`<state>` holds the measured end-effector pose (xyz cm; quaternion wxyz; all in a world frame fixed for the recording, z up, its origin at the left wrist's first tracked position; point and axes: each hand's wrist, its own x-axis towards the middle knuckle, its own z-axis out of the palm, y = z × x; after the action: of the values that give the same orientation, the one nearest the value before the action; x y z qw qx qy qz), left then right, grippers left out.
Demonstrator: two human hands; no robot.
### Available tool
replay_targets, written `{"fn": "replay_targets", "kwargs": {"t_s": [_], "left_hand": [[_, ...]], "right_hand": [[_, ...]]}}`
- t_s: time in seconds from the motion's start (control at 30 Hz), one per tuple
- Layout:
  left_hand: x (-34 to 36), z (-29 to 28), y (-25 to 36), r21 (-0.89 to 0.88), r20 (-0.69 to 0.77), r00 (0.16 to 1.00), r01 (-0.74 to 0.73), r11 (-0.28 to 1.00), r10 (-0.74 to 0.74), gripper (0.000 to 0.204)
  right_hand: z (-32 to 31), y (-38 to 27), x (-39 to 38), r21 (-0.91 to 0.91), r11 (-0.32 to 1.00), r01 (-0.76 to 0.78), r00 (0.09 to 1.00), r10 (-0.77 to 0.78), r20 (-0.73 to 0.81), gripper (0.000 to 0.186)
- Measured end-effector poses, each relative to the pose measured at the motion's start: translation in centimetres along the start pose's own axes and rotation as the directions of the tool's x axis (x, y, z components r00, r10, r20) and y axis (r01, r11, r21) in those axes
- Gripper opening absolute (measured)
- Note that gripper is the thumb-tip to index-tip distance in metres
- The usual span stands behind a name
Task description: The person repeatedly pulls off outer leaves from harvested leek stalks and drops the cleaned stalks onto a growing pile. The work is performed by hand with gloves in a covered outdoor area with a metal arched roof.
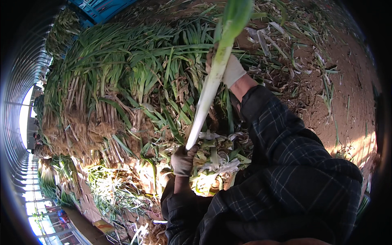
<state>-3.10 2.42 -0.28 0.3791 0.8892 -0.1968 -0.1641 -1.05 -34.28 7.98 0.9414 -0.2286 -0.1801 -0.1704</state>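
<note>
A long leek (206, 106), white along its lower shaft and green at the top, runs diagonally up the middle of the view. My left hand (183, 160), in a soiled light glove, is closed round its lower white end, so the tip there is hidden. My right hand (230, 69), in a pale glove, grips the shaft higher up, where it turns green; part of its fingers is behind the leek. Both forearms wear dark plaid sleeves.
A big heap of leeks (106, 77) with roots fills the left and middle. Peeled leaf scraps (220, 163) lie below, with more on the bare soil (343, 98) at right. A blue crate (96, 10) is at top left. The tunnel's frame (22, 65) curves along the far left.
</note>
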Motion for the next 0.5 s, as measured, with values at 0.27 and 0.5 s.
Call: {"fn": "replay_targets", "kwargs": {"t_s": [0.27,0.5], "left_hand": [[0.7,-1.2,0.7,-0.234,0.011,0.999,0.055,0.971,-0.053,0.050],[0.1,-1.3,2.7,-0.116,-0.021,0.993,0.117,0.986,-0.120,0.051]], "right_hand": [[-1.5,6.2,-3.3,-0.877,-0.474,0.080,0.750,0.608,-0.260,0.040],[-4.6,1.4,-0.8,-0.525,0.830,-0.187,0.948,0.012,-0.319,0.037]]}}
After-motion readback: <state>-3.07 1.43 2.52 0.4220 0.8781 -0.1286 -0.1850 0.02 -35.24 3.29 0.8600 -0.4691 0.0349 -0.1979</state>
